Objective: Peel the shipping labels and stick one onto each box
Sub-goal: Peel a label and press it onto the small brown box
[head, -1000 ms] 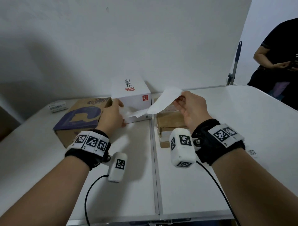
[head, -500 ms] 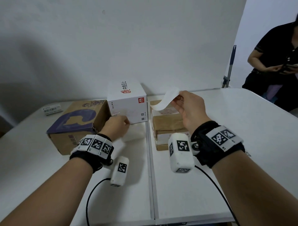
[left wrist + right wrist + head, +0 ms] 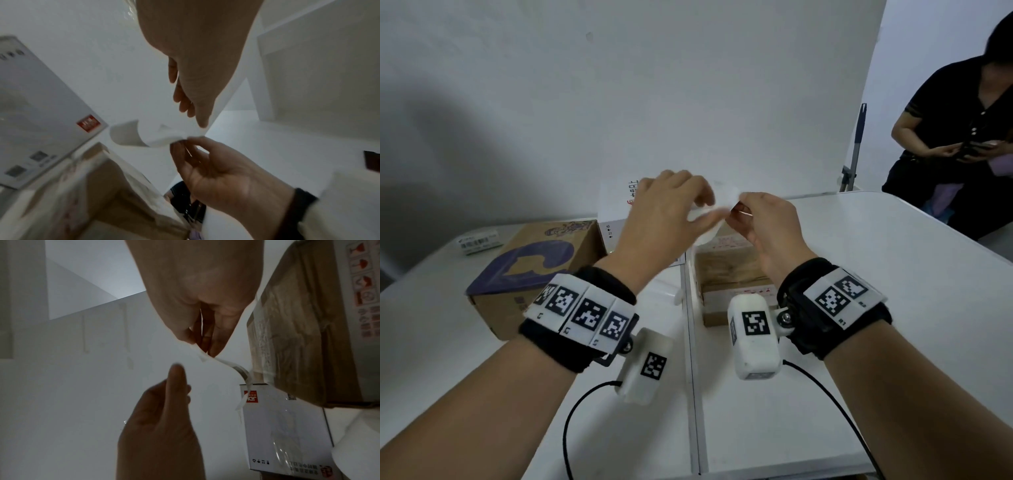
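Note:
I hold a white peeled label (image 3: 707, 222) in the air above the boxes. My right hand (image 3: 736, 209) pinches one end of it between thumb and fingers; the pinch (image 3: 207, 352) shows plainly in the right wrist view. My left hand (image 3: 705, 207) is raised beside it, its thumb tip touching the label's (image 3: 156, 136) corner while its other fingers stay apart. Below stand a brown box with purple print (image 3: 527, 260), a white box (image 3: 613, 209) partly hidden by my left hand, and a brown taped box (image 3: 729, 265).
A white sheet (image 3: 671, 291) lies on the table (image 3: 859, 274) in front of the white box. A small white packet (image 3: 479, 241) sits at the back left. A person in black (image 3: 962, 137) stands at the table's far right, beside a grey pole (image 3: 858, 147).
My left hand has left the sheet on the table and risen to meet the right hand at the label. The right hand has kept its pinch and shifted slightly left.

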Tool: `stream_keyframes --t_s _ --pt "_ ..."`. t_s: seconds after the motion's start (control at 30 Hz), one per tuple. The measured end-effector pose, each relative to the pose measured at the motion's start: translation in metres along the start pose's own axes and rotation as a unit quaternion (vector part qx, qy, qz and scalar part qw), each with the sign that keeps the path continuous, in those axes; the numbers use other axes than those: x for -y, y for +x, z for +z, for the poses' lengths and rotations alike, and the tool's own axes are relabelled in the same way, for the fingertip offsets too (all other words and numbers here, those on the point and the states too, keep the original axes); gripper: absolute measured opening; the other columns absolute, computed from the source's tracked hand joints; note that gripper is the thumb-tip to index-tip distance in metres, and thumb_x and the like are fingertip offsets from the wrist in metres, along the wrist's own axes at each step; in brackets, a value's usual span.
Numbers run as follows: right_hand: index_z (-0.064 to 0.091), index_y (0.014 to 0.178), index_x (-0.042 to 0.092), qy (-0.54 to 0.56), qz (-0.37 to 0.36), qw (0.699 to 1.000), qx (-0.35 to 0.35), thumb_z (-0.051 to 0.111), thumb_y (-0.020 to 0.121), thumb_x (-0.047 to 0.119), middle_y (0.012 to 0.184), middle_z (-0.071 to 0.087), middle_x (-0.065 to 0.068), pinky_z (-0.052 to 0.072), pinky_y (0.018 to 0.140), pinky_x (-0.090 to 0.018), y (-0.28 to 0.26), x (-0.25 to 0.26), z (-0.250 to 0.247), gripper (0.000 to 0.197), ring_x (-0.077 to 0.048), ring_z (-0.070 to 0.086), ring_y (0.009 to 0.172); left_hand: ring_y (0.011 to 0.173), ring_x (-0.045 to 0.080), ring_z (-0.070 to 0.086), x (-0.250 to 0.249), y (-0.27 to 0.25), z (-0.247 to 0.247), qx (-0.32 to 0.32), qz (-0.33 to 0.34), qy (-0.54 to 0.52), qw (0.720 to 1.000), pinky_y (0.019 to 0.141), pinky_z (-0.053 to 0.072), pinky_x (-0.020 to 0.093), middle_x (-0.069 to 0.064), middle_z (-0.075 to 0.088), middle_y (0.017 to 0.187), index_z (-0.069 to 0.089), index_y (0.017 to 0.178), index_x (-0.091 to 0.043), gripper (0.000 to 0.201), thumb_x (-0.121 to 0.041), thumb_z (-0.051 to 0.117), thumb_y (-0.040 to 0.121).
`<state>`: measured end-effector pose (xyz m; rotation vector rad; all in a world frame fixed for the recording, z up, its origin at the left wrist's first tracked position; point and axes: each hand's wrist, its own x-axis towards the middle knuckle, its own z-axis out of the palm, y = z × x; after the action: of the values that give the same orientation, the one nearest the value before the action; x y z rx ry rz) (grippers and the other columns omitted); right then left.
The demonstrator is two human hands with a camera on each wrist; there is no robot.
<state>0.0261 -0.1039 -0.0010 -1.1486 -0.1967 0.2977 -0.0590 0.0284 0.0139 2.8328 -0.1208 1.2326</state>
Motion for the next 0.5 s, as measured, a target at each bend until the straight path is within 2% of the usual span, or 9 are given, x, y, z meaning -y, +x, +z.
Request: stream_keyframes --t_s 0.1,0.2,0.3,0.5 --pt "0.066 0.093 -0.004 -0.002 0.002 1.000 -0.005 0.056 0.090 0.004 0.092 0.065 -0.018 0.059 0.074 -0.029 -0.001 0.003 -0.002 0.013 -0.024 0.066 0.079 0.082 0.015 0.057 -0.010 0.002 0.012 0.043 0.002 0.003 0.999 0.081 0.033 0.030 -0.008 0.061 0.083 0.061 0.090 -0.021 0.037 -0.057 0.059 0.082" --pt "0.064 0.097 -0.007 0.029 0.005 1.000 0.005 0.055 0.090 0.002 0.090 0.064 -0.018 0.060 0.080 -0.032 -0.002 0.006 -0.004 0.014 -0.024 0.066 0.080 0.085 0.017 0.058 -0.012 0.003 0.019 0.047 -0.001 0.000 0.999 0.084 0.032 0.032 -0.007 0.062 0.085 0.063 0.091 -0.019 0.025 -0.043 0.067 0.084" --pt "0.063 0.104 -0.011 0.039 -0.001 0.999 0.016 0.054 0.090 0.001 0.091 0.067 -0.017 0.059 0.082 -0.032 -0.001 0.009 -0.005 0.021 -0.021 0.068 0.079 0.087 0.020 0.059 -0.014 0.005 0.023 0.046 -0.018 -0.006 0.999 0.084 0.034 0.035 -0.003 0.064 0.087 0.066 0.092 -0.016 0.015 -0.030 0.065 0.088" --pt "0.065 0.100 -0.012 0.052 -0.008 0.998 0.028 0.058 0.087 -0.001 0.083 0.065 -0.014 0.059 0.084 -0.031 0.000 0.014 -0.007 0.019 -0.016 0.067 0.072 0.076 0.026 0.060 -0.008 0.007 0.027 0.029 -0.030 -0.016 0.999 0.073 0.049 0.046 0.002 0.064 0.081 0.065 0.087 -0.011 0.009 -0.020 0.066 0.085"
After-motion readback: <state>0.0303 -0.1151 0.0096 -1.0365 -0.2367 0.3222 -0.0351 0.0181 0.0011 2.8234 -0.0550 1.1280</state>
